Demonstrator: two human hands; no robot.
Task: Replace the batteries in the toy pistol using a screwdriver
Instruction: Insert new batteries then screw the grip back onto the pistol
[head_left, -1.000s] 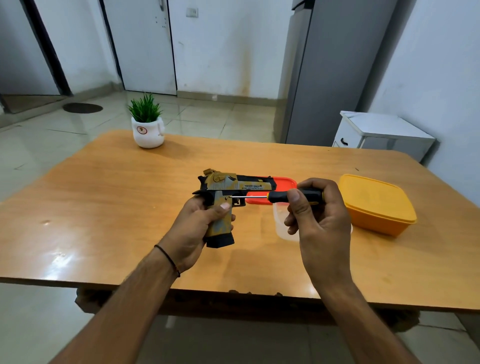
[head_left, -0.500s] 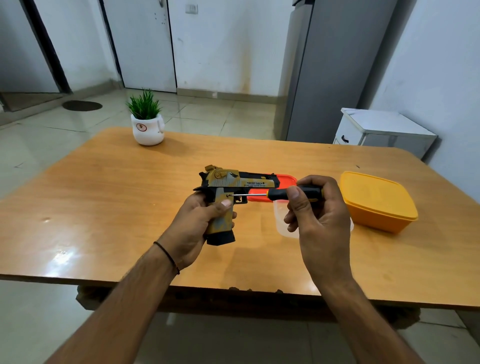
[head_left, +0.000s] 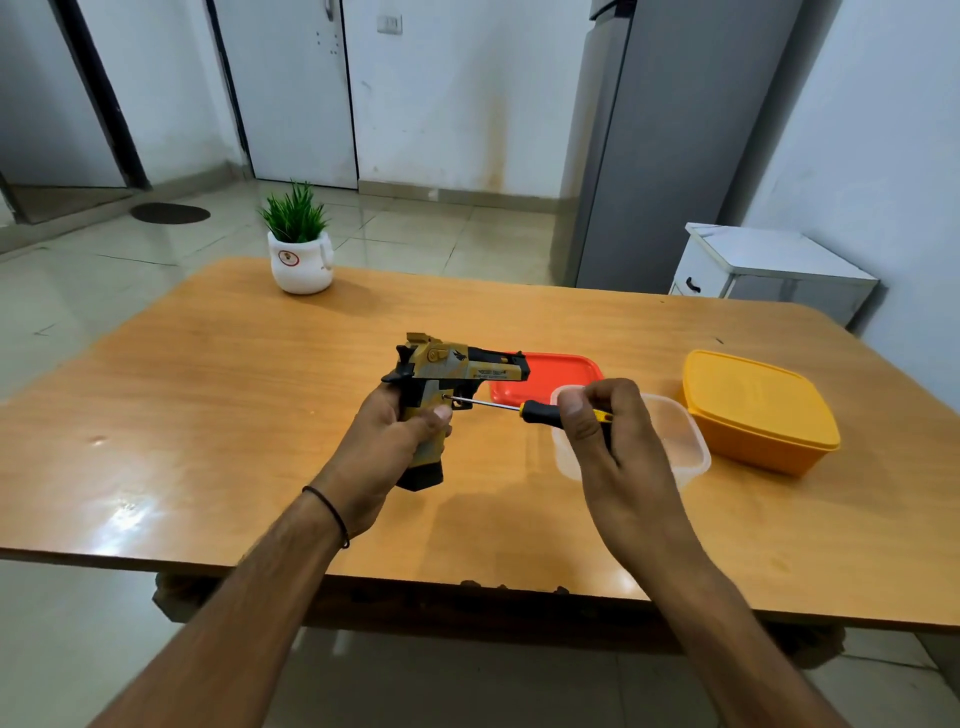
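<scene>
- Table first: big orange-brown wooden table (head_left: 208, 415) sits under both hands. A yellow lidded plastic box (head_left: 753, 410) is off to the right of the right hand's grip, and a clear plastic tub (head_left: 680, 441) is just beyond that hand.
- Tan-and-black toy pistol (head_left: 457, 364) is held upright off the table, barrel pointing right, with the left hand (head_left: 384, 447) wrapped round its handle.
- Right hand (head_left: 608, 441) pinches the black-and-yellow screwdriver (head_left: 519, 409) by its handle. The shaft runs leftward, nearly level, and the tip meets the pistol just above the left thumb. Looks like the unscrewing step to me.
</scene>
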